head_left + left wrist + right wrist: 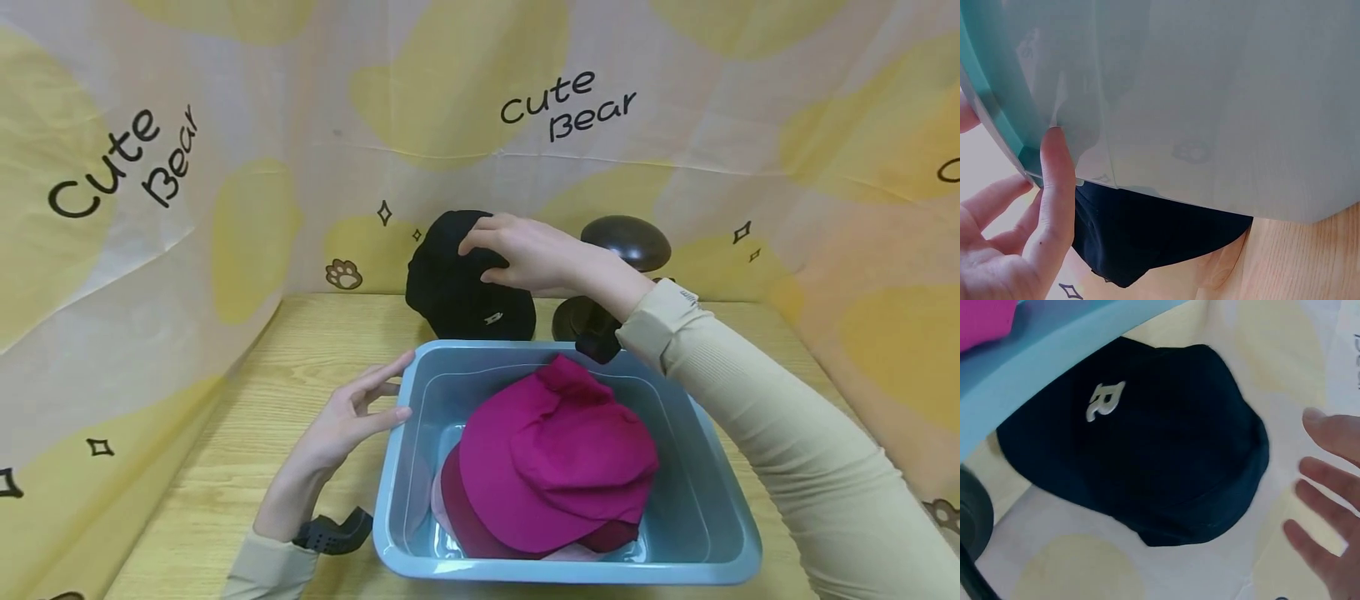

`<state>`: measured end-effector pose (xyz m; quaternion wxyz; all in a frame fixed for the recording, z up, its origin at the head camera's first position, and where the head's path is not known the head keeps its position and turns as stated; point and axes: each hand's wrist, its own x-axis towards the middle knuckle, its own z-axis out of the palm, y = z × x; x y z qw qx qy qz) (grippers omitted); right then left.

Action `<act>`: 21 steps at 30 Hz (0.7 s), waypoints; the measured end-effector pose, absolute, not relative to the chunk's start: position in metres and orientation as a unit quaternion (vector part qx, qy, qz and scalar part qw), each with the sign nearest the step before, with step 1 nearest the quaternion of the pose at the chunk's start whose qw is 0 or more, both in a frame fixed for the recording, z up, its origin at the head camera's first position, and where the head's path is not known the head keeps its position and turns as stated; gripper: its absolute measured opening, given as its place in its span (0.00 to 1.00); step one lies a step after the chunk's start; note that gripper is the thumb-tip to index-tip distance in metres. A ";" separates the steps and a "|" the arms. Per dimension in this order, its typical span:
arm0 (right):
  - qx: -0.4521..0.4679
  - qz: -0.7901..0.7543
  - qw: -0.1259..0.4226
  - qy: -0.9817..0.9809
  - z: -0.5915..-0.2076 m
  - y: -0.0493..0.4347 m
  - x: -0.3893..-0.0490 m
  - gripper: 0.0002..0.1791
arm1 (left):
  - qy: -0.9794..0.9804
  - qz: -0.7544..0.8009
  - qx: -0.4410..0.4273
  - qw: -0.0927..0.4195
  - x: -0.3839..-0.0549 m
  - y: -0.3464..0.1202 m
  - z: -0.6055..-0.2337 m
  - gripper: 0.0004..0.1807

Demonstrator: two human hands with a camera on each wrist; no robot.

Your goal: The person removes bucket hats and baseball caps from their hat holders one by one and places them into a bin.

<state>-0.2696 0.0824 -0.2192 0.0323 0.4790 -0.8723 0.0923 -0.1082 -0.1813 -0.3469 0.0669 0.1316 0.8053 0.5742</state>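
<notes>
My right hand (536, 254) is over the black cap (472, 292) behind the tub, thumb and fingers apart. In the right wrist view the fingers (1322, 506) are spread beside the cap's crown, with a gap between, and a pale letter R marks its front. At the left rim of the light blue plastic tub (397, 500), my left hand (341, 425) touches the edge with extended fingers. One straight finger (1057, 187) lies along the tub's outer wall. Inside the tub rests a magenta cap (555, 467), stacked over a dark red cap (465, 521) and a pale one beneath.
A dark glossy dome (626, 242) and a dark round base (572, 317) stand behind the tub, partly hidden by my right arm. The wooden table (330, 325) meets a printed cloth backdrop (465, 100) at the back and sides.
</notes>
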 end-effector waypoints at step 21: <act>0.494 0.004 0.070 -0.867 -0.228 0.060 -0.293 0.27 | 0.807 0.575 0.119 0.070 -0.102 -0.180 -0.343 0.35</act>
